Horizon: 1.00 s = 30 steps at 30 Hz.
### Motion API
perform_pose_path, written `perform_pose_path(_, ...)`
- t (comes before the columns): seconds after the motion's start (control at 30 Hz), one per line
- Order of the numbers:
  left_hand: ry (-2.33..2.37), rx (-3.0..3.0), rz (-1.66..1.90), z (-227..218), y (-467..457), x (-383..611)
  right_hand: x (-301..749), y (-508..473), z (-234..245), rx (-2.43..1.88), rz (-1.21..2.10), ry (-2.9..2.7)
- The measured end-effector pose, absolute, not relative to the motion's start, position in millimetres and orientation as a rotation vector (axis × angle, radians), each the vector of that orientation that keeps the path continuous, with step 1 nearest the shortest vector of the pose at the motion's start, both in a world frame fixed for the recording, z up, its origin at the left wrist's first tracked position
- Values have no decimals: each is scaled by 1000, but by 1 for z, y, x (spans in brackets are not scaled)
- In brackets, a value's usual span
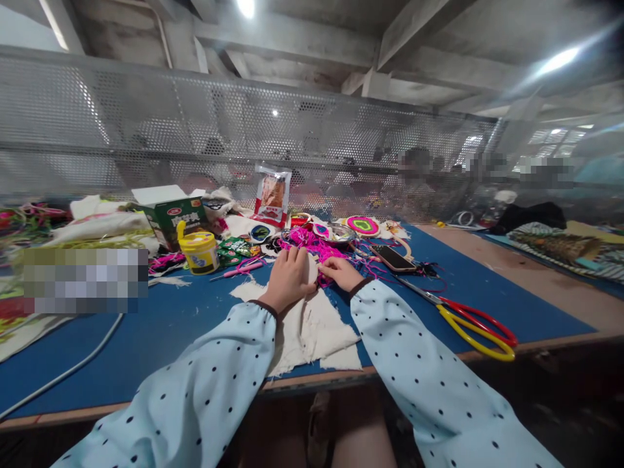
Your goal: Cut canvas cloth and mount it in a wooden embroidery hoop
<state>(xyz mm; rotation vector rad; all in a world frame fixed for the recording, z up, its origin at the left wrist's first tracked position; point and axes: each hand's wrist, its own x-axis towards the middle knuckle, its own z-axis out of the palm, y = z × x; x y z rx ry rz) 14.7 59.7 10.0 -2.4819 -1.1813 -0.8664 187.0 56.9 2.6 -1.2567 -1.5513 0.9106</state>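
A frayed cream cloth (pixel 316 325) lies on the blue table top in front of me and reaches up between my hands. My left hand (pixel 289 279) is closed on its upper part, fingers bent over it and thumb pointing right. At the cloth's right edge, my right hand (pixel 342 273) is closed in a pinch; what sits between its fingertips is too small to make out. Tangled bright pink yarn (pixel 331 253) lies just beyond both hands. Left of them is a pink-handled tool (pixel 244 270) with a thin metal shaft.
Scissors (pixel 468 322) with red and yellow handles overhang the front edge at right, near a phone (pixel 394 258). At left stand a yellow tub (pixel 199 252) and a green box (pixel 170 218). A perforated metal screen (pixel 195 130) runs behind. A cable (pixel 92 354) crosses the left side.
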Motion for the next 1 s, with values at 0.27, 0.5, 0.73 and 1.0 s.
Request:
perform_pose_path(0.27,-1100,-2522,-938,14,61,14,198,45,23,-1153,1258,-1518)
perform_pose_path(0.5,-1136,-2500,-917,15,57,16,197,46,20,-1266,910,-1606)
perform_pose_path(0.73,-1107,-2518,-875,15,54,17,200,50,12,-1329,754,-1675)
perform_pose_path(1.0,-1124,-2500,-859,15,54,17,199,57,3,-1330,771,-1651)
